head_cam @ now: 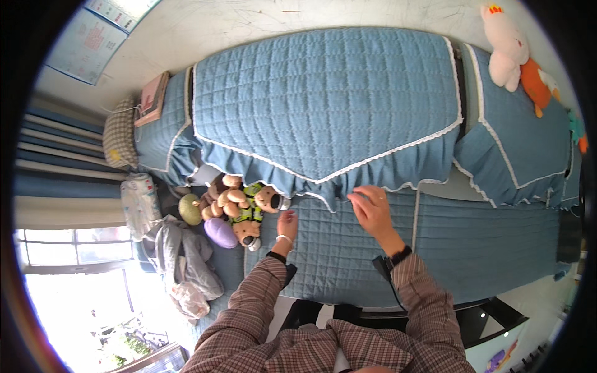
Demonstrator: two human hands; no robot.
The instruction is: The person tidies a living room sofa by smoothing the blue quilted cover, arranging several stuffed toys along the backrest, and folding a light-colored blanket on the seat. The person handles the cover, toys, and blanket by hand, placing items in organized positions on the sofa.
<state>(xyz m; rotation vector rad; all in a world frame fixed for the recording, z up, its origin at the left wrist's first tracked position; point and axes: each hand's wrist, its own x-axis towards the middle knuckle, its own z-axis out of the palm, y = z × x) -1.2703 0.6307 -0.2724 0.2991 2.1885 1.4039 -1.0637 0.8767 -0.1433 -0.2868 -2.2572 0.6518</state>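
My left hand [287,226] is just below a plush bear [267,199] with a dark-and-white cap. Its fingers look curled, and I cannot tell whether they touch the cap. Over the sofa seat, my right hand [374,213] has its fingertips at the ruffled hem [343,189] of a blue quilted sofa-back cover [326,102]. Whether the fingers pinch the cloth is unclear. A blue quilted seat cover [336,261] lies beneath both hands. Beside my left hand are a second capped bear [246,231], a purple plush [220,232] and a green round plush [190,209].
A grey garment [179,261] and a plastic-wrapped pack [140,205] lie at the left end. A checked cushion [120,133] and a pink box-like item [151,99] rest by the left arm. White [504,51] and orange [536,86] plush toys sit on the right. A dark glossy table [489,321] stands lower right.
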